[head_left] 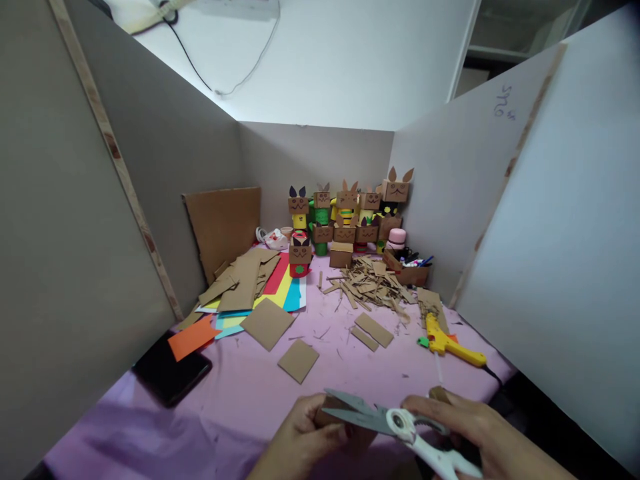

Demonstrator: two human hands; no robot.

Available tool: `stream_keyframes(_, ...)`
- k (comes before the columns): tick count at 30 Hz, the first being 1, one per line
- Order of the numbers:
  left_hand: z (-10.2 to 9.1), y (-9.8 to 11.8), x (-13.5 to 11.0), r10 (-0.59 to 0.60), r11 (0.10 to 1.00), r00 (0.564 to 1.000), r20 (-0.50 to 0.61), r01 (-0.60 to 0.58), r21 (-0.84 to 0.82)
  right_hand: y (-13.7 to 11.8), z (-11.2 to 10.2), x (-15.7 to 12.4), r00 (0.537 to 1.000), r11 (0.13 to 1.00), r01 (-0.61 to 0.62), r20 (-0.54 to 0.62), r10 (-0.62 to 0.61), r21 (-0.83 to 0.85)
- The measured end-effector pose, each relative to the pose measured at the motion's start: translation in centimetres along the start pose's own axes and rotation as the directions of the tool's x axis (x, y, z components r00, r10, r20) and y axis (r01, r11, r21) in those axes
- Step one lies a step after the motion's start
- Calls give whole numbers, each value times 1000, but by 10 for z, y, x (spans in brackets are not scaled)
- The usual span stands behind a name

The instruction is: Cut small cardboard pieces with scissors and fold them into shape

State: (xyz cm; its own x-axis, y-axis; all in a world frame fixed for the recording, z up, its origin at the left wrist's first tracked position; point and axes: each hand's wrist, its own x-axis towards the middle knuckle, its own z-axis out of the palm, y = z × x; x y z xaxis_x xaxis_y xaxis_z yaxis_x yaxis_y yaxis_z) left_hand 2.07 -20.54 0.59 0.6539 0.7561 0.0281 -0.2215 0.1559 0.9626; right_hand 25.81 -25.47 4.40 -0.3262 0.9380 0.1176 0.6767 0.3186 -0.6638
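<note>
Orange paper [190, 338] lies across a black tablet-like device [167, 373], perhaps simply set aside there. Next come cardboard sheets [243, 283] on coloured paper, apparently kept within reach, and a small cardboard square [299, 361]. Nearest the wearer, the left hand [310, 430] pinches a cardboard piece [361, 440] between thumb and fingers, probably to steady it beside the blades. That piece is plain brown and shadowed, its outline partly hidden; I cannot tell whether the blades straddle it. White-handled scissors [400, 422], blades parted, point leftward, their handles gripped by the right hand [470, 423]. Beyond that hand, a yellow glue gun [453, 345] rests nozzle-first on scrap cardboard [431, 301], likely protecting the cloth.
</note>
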Motion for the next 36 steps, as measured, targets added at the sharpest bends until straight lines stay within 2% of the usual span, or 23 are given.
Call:
stream_keyframes(7, 4, 4, -2, 26, 998, 999, -45, -24, 57, 19, -3, -10, 995, 995, -83, 56, 86, -47)
stream_keyframes(11, 7, 6, -3, 16, 999, 996, -85, -12, 42, 18, -1, -9, 999, 997, -17, 38, 20, -72)
stream_keyframes(15, 3, 2, -3, 6, 999, 999, -53, -4, 36, 9, -1, -5, 997, 992, 39, 71, -30, -122)
stream_keyframes(20, 1, -6, -3, -18, 999, 996, -85, 21, 30, -2, -4, -3, 997, 985, 51, 65, -41, -163)
stream_keyframes(27, 5, -7, -3, 15, 1000, 994, -109, -17, -12, -3, -2, 2, 991, 996, 49, 129, -39, -71)
stream_keyframes(32, 5, -2, -2, 15, 1000, 997, -70, -14, 12, -3, -1, 5, 983, 999, 39, 178, -36, -11)
stream_keyframes(36, 9, 3, -2, 31, 999, 998, -50, -32, -19, -3, 1, 7, 984, 998, 43, 170, -50, 44)
